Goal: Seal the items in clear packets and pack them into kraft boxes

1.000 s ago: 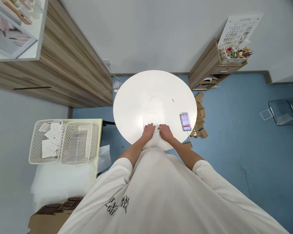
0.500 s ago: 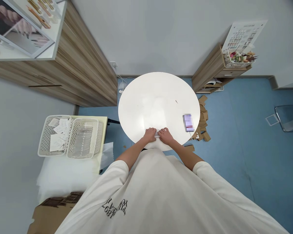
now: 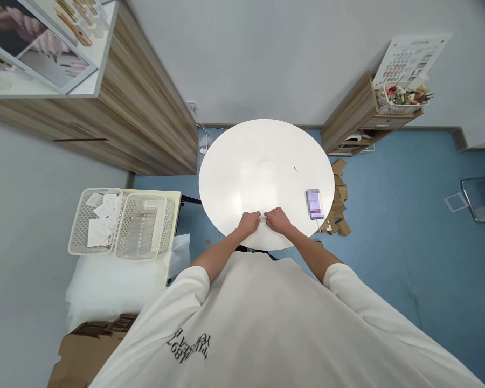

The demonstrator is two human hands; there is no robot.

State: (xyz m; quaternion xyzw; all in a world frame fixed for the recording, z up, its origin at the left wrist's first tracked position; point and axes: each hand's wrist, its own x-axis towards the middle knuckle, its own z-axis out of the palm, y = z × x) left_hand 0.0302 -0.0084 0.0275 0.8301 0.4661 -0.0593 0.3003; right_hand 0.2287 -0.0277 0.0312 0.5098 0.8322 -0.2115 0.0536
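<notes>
Close to the near edge of the round white table (image 3: 262,140), my left hand (image 3: 249,222) is closed, fingers curled over one end of a small whitish, partly see-through piece (image 3: 262,216). Its other end is under my right hand (image 3: 277,220), also closed. Only a short stretch shows in the gap between the hands, too little to tell its kind. On the tabletop to the right lies a blurred-out purple phone-like thing (image 3: 314,203) with a white cord. A small dark mark or scrap (image 3: 295,168) is farther back.
At left, a side table (image 3: 177,202) carries a perforated white basket (image 3: 73,237) of white cards and another basket (image 3: 164,248) of stacked clear pieces. White translucent sheets (image 3: 113,288) and cardboard (image 3: 84,355) are nearer. Small brown boxes (image 3: 340,210) lie beyond the table's right side.
Both hands have closed up and curled tighter around the whitish piece, which now shows as a narrower strip between them. The whole view has shifted slightly.
</notes>
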